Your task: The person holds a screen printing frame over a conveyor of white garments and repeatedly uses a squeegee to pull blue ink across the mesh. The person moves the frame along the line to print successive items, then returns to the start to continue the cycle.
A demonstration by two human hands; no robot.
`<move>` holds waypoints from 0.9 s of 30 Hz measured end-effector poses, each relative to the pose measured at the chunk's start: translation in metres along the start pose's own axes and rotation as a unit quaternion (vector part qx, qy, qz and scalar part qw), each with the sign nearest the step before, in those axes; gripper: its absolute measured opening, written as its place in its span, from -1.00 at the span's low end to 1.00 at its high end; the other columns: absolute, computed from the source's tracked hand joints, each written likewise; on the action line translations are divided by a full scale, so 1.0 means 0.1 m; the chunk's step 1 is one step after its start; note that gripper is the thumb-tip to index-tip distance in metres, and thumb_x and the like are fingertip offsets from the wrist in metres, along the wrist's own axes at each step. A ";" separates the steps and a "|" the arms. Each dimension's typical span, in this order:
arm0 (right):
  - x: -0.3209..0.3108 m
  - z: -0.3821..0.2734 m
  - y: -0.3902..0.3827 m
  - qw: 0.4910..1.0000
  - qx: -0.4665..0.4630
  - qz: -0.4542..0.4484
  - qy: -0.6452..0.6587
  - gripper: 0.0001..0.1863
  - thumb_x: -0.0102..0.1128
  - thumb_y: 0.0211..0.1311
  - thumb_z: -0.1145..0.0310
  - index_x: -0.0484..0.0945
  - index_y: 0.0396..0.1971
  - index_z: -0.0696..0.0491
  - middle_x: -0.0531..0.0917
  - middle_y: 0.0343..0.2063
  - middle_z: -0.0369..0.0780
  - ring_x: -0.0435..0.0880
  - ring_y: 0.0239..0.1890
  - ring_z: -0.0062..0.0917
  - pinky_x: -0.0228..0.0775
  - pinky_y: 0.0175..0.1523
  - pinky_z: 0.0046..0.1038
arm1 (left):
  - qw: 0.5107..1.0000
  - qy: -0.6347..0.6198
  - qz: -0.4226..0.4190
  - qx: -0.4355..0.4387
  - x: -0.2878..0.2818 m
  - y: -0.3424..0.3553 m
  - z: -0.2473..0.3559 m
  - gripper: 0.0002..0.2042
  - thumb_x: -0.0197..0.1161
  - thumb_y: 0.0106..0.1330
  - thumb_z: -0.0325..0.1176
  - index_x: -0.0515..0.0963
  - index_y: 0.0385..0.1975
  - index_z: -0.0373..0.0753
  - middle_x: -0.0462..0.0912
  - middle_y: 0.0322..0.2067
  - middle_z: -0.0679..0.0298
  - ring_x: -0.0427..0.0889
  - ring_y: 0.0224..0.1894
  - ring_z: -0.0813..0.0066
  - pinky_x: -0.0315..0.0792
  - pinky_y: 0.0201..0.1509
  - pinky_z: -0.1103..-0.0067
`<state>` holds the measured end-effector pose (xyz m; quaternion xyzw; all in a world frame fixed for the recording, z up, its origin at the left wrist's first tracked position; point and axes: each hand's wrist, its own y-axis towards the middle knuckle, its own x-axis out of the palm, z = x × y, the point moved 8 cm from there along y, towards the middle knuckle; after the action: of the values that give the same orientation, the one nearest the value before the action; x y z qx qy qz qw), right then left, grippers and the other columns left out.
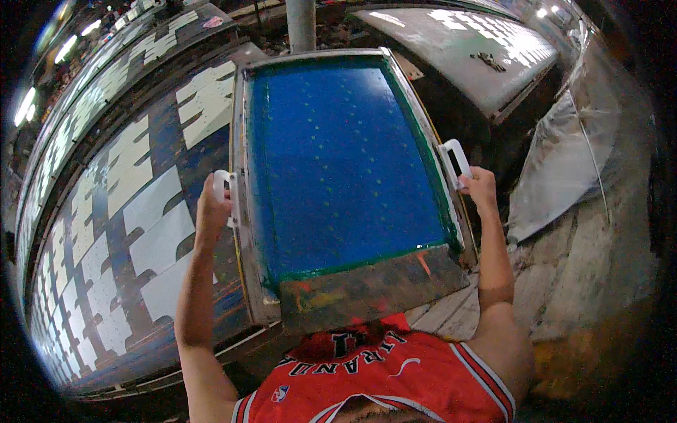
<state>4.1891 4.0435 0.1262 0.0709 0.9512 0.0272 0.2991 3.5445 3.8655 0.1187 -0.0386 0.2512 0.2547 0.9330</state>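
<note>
A large screen-printing frame [245, 204] stretches away in front of me, its blue mesh [345, 162] dotted with small pale green specks and edged in dark green. White handles are fixed to its two long sides. My left hand [213, 204] is closed round the left handle [222, 185]. On the other side, my right hand [481, 187] grips the lower end of the right handle [455, 156]. Across the near end of the frame lies a dark paint-stained board [374, 282], close to my red jersey.
Left of the frame, a long dark table [163, 148] carries rows of pale cut fabric pieces [159, 229]. A grey post [301, 27] rises behind the frame. Another table [458, 56] stands at the far right, with a dark object on it. Clear plastic sheeting [564, 148] hangs at the right.
</note>
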 end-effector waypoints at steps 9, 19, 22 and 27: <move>-1.30 0.80 1.19 1.000 -0.013 0.015 0.015 -0.68 0.35 0.14 0.49 0.67 -0.07 0.24 0.76 -0.31 -0.13 0.76 -0.37 -0.50 0.67 -0.31 -0.46 | 0.999 -0.028 -0.011 0.019 1.68 0.12 0.70 -0.25 0.21 0.10 -0.67 0.19 0.40 -0.32 0.70 -0.12 0.02 0.72 -0.13 0.31 0.59 -0.06 0.43; -1.93 1.42 2.01 0.999 0.018 0.047 0.015 -0.71 0.34 0.14 0.57 0.67 -0.10 0.25 0.76 -0.32 -0.13 0.76 -0.37 -0.51 0.68 -0.38 -0.46 | 1.000 0.004 0.013 0.018 2.69 0.27 1.54 -0.27 0.17 0.10 -0.71 0.19 0.38 -0.34 0.67 -0.09 0.03 0.69 -0.10 0.34 0.56 0.01 0.44; -1.95 1.51 2.09 0.998 0.013 0.050 0.029 -0.71 0.33 0.15 0.58 0.67 -0.10 0.26 0.76 -0.32 -0.13 0.76 -0.39 -0.50 0.67 -0.38 -0.46 | 1.000 0.006 0.020 0.019 2.78 0.31 1.66 -0.28 0.16 0.10 -0.71 0.20 0.38 -0.37 0.66 -0.06 0.04 0.69 -0.10 0.35 0.55 0.02 0.44; -2.04 1.43 2.21 0.998 -0.015 0.060 0.032 -0.70 0.31 0.17 0.56 0.66 -0.07 0.26 0.76 -0.31 -0.12 0.75 -0.39 -0.50 0.67 -0.38 -0.46 | 0.999 0.002 0.013 0.041 2.87 0.60 1.79 -0.30 0.13 0.10 -0.71 0.25 0.36 -0.39 0.66 -0.06 0.05 0.69 -0.13 0.37 0.55 -0.01 0.46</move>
<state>4.4630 4.2319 0.1449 0.1226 0.9538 0.0621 0.2673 3.8087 4.0836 0.1377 0.0025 0.2641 0.2564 0.9298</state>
